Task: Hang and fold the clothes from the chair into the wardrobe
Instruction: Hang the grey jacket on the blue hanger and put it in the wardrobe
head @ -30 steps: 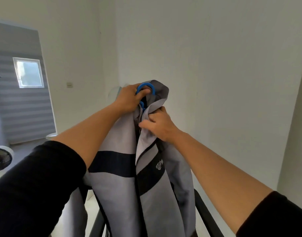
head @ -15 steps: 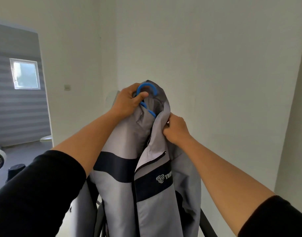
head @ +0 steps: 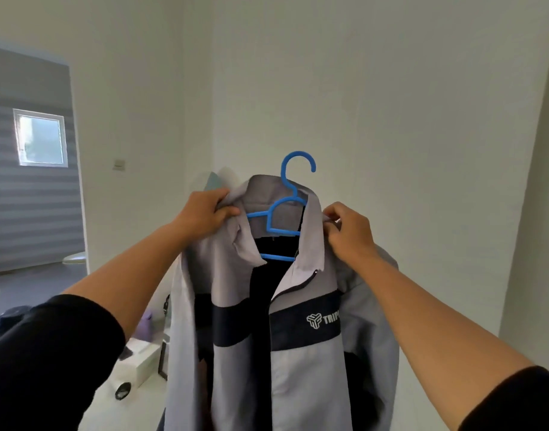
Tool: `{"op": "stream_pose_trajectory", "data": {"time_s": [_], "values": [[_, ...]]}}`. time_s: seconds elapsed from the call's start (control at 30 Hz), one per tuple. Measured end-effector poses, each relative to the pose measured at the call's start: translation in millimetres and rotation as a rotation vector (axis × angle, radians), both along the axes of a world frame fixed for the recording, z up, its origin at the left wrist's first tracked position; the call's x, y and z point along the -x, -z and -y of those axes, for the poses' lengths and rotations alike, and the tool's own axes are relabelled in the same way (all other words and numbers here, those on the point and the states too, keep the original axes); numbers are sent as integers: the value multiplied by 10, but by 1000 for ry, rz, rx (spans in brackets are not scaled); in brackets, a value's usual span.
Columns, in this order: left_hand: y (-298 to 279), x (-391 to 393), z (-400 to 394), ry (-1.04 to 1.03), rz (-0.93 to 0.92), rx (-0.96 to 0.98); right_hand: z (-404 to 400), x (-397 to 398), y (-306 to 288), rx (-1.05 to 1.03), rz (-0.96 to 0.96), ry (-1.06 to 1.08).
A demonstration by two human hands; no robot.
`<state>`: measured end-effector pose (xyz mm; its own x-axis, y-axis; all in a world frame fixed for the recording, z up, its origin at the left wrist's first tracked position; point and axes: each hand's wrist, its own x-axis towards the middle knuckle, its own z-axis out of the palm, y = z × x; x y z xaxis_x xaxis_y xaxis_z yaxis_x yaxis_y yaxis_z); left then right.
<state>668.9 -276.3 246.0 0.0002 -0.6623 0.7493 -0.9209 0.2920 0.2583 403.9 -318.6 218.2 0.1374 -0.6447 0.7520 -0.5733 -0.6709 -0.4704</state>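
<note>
Head view: left hand [head: 204, 209] is clamped on the left collar of the grey nylon jacket with navy band [head: 298, 368]; blue plastic hanger [head: 284, 213] is seated inside it; right hand [head: 347, 231] pinches the right collar. Jacket held up mid-air, wardrobe unseen; hanging judged pending. "TRIP" readable, rest hidden.

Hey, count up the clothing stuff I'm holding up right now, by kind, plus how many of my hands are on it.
Grey and navy jacket: 1
Blue plastic hanger: 1
Hands gripping the jacket collar: 2, left hand and right hand
Total: 4
</note>
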Motion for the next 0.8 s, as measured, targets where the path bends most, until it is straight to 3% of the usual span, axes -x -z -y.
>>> {"op": "stream_pose_trajectory", "data": {"time_s": [0.2, 0.4, 0.53, 0.8], "values": [[127, 231, 24, 152, 42, -143, -45, -81, -71, 63, 32, 51], [65, 353, 144, 146, -41, -86, -65, -42, -67, 137, -8, 54], [-21, 499, 183, 188, 10, -136, -118, -99, -85, 138, -25, 40], [-165, 407, 140, 58, 15, -24, -90, 153, -66, 200, 57, 140]]}}
